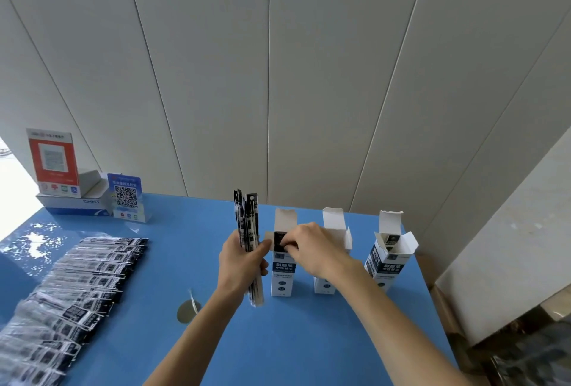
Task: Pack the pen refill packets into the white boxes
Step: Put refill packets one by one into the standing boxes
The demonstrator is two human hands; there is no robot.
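Three white boxes stand upright with open top flaps on the blue table point(309, 339): a left box point(282, 277), a middle box point(330, 225) and a right box point(386, 265). My left hand point(241, 262) grips a bundle of pen refill packets point(247, 225) upright, just left of the left box. My right hand point(312, 246) is at the left box's mouth, its fingers pinching the dark top of a packet sitting inside. Dark packet tops also show in the right box. A long row of loose refill packets point(71, 299) lies at the table's left.
At the back left stand a red and white sign point(54, 163), a blue QR-code stand point(126, 197) and a flat white box point(74, 203). A round grey cover point(187, 313) sits in the tabletop near my left forearm. A panelled wall rises behind the table.
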